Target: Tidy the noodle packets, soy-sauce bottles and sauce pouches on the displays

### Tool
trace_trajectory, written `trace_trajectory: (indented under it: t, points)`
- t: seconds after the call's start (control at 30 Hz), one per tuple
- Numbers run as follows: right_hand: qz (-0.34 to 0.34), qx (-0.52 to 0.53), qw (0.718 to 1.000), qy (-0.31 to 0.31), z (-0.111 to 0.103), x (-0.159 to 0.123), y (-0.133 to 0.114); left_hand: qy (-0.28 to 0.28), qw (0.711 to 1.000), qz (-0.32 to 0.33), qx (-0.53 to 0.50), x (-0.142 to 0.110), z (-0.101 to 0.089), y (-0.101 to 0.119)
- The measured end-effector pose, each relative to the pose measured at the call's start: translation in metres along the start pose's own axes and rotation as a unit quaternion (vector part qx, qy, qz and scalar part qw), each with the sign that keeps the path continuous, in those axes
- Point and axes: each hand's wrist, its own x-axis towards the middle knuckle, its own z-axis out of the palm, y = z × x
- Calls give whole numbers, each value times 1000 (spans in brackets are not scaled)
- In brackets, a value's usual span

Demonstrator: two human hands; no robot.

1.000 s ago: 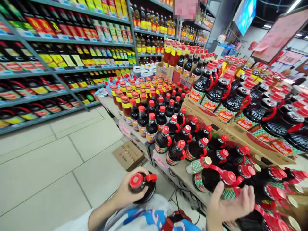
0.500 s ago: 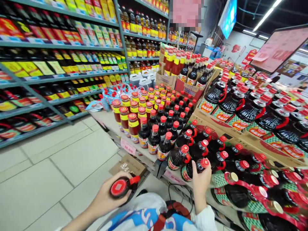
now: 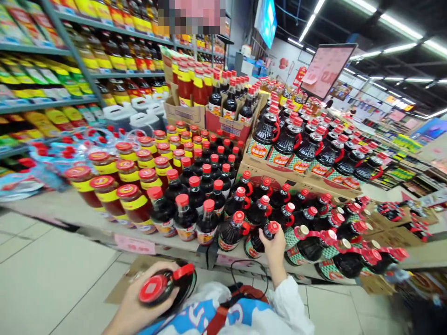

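Observation:
My left hand is wrapped round the neck of a dark sauce bottle with a red cap and red handle, held upright close to my body. At the front edge of the display, my right hand grips the neck of another dark sauce bottle, just under its red cap. That bottle stands at the end of a row of alike bottles. Beside it on the left is a red-handled bottle; to the right, a larger bottle lies with a small gold-capped bottle strapped to it.
Red-lidded jars and small red-capped bottles fill the display's left part. Behind stand big handled jugs on cardboard boxes. A cardboard box is on the floor by the display. A dark cable hangs at the front edge.
My right hand, open above the strapped bottles at first, has moved left and closed on a standing bottle's neck. My left hand keeps its bottle. The view has swung right.

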Motion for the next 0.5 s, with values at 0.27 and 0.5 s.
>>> trace_trajectory:
  t: [0.27, 0.5]
  points:
    - [6, -1, 999, 39, -25, -1, 24, -42, 996, 80, -16, 17, 17, -1]
    - [-55, 22, 998, 18, -33, 5, 20, -32, 997, 64, -2, 11, 27, 1]
